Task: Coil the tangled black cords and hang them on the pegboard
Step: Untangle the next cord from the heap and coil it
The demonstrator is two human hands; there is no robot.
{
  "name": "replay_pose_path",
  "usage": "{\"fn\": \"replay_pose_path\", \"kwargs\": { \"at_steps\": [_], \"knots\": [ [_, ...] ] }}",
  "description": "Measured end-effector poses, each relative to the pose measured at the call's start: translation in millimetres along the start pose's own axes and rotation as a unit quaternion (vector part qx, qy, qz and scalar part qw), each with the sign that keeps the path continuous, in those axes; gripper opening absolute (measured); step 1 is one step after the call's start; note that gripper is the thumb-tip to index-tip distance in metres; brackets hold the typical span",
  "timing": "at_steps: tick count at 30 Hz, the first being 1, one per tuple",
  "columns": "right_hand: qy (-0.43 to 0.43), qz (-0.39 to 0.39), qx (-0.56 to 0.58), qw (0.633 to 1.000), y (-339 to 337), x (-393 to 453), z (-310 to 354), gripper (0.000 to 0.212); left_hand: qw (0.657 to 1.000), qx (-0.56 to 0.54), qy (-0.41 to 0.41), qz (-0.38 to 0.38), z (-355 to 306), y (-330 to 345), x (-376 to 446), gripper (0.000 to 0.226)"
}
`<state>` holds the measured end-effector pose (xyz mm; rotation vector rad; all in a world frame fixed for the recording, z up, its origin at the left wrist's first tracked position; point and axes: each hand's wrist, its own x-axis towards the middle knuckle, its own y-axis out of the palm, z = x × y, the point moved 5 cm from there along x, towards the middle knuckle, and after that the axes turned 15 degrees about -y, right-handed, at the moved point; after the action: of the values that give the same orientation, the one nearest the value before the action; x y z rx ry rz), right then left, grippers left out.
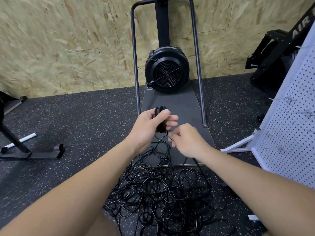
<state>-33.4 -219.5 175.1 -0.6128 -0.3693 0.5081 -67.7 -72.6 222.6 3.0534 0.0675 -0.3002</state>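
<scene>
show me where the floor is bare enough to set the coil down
Bare floor lies left of the dark platform, between the wall and the black stand. A narrower strip runs between the platform and the pegboard. Below both hands it is crowded: the tangled cords cover the floor.

Two hands, one pegboard (289, 116), one fan (167, 74).

A black fan-wheel machine (167, 72) is standing at twelve o'clock on a dark sloping platform (179, 106), framed by a bent metal tube rail (196, 57). Chipboard wall panels (68, 40) are rising behind it. A speckled black rubber floor (76, 120) is spreading below. At nine o'clock a black equipment base (30, 153) is lying flat, and another black machine (272, 53) is leaning at two o'clock.
</scene>
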Motion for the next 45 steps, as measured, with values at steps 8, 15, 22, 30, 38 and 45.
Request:
{"fn": "replay_pose_path", "kwargs": {
  "at_steps": [8, 15, 22, 30, 38, 45],
  "knots": [
    [-0.028, 0.033, 0.191, 0.981, -5, -4, 3, 0.043, 0.998, -0.027, 0.029, -0.040, -11, -13, -2, 0.021],
    [-0.126, 0.101, -0.109, 0.981, -14, -4, 22, 0.031, 0.996, 0.072, 0.055, -0.013, -4, -10, -5, 0.024],
    [-0.227, -0.040, -0.236, 0.944, -41, -3, 44, 0.032, 0.955, 0.281, 0.054, -0.072, -1, -12, -1, 0.034],
    [-0.015, 0.010, 0.039, 0.999, -67, -3, 19, 0.039, 0.981, 0.179, 0.005, -0.076, 4, -20, 6, 0.035],
    [-0.133, -0.049, 0.009, 0.990, -66, 0, 18, 0.015, 0.988, 0.142, -0.059, 0.020, 19, -4, 6, 0.024],
    [-0.193, -0.005, -0.038, 0.980, -64, 0, 26, 0.019, 0.986, 0.089, -0.088, 0.108, 27, 6, 1, 0.026]
  ]
}}
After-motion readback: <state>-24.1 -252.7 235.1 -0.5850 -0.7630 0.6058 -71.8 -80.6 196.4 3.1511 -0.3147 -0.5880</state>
